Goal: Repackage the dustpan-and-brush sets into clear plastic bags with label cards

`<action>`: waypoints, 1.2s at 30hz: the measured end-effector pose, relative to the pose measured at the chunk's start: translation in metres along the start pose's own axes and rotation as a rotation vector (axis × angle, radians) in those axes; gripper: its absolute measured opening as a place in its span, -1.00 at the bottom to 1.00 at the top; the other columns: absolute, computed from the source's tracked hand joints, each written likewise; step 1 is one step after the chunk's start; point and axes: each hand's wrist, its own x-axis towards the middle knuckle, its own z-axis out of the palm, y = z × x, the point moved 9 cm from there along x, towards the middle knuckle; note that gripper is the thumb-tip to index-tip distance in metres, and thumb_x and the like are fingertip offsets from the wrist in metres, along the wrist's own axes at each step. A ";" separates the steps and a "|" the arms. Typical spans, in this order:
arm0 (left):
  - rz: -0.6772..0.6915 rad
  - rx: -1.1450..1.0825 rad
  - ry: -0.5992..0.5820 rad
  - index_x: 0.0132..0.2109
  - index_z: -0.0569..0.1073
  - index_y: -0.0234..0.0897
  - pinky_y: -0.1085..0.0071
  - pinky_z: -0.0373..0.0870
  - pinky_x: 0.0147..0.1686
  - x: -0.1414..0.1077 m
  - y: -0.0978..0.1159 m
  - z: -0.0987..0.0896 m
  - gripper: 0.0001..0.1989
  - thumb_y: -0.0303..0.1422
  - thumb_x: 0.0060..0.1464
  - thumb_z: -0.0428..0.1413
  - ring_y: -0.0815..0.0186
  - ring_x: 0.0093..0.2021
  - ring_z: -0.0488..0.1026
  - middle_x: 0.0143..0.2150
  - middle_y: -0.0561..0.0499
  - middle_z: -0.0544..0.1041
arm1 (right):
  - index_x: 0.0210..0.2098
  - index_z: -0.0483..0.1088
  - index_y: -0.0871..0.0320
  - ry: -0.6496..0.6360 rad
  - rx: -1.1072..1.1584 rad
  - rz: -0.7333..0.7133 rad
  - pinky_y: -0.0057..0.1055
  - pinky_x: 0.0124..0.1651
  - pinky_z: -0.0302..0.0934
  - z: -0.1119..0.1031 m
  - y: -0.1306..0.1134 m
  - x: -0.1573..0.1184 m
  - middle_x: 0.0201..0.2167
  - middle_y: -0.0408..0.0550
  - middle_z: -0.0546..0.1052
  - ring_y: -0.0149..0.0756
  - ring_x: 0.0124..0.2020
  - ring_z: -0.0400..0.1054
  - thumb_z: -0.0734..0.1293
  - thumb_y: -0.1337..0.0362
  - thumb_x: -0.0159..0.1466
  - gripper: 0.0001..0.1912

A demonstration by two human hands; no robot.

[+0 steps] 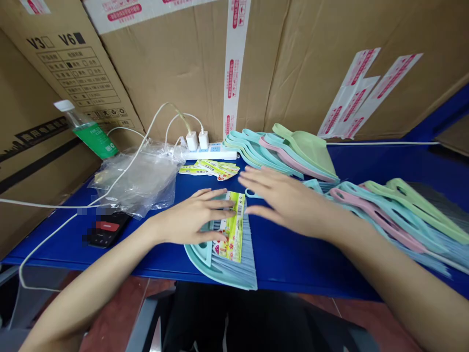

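A light blue dustpan (196, 259) lies near the front edge of the blue table, with a blue-bristled brush (247, 252) in it. Across the bristles is a yellow-green label card (238, 230). My left hand (192, 217) rests on the brush and card, its fingers spread. Just right of them my right hand (280, 198) is stretched out with its fingers apart, slightly blurred and holding nothing. Behind it sits a stack of dustpans (311, 151) in blue, pink and green. Several brushes (388, 205) in the same colours lie at the right.
Several label cards (212, 168) lie before a white power strip (220, 155). At the left are clear plastic bags (137, 176), a phone (108, 230), a tilted green-labelled bottle (93, 137) and white cables. Cardboard boxes (176, 63) stand behind the table (278, 264).
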 end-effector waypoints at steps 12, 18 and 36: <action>-0.227 -0.024 0.119 0.14 0.37 -0.26 0.17 0.39 0.01 -0.030 -0.026 -0.018 -0.65 -0.22 0.28 0.02 0.14 -0.04 0.43 -0.04 -0.13 0.47 | 0.29 0.22 0.35 -0.190 0.140 -0.066 0.07 0.26 0.14 0.044 -0.032 -0.004 0.32 0.34 0.20 0.11 0.36 -0.01 0.28 -0.08 0.29 -0.24; -0.420 -0.010 0.125 0.05 0.30 -0.24 0.24 0.43 -0.16 -0.033 -0.045 -0.010 -0.76 -0.37 0.27 -0.08 0.19 -0.13 0.44 -0.06 -0.08 0.36 | 0.29 0.24 0.27 -0.186 0.081 -0.038 0.05 0.21 0.21 0.044 -0.026 -0.004 0.33 0.26 0.20 0.12 0.35 0.04 0.18 -0.12 0.33 -0.28; -0.314 -0.179 0.313 0.00 0.30 -0.23 0.31 0.42 0.00 -0.016 -0.044 -0.006 -0.78 -0.52 0.25 -0.08 0.27 -0.04 0.42 -0.06 -0.04 0.40 | -0.09 0.52 0.21 -0.216 -0.461 0.149 -0.24 0.11 0.13 0.042 0.003 0.015 -0.26 0.04 0.64 -0.23 -0.32 0.52 0.15 0.63 0.20 -0.56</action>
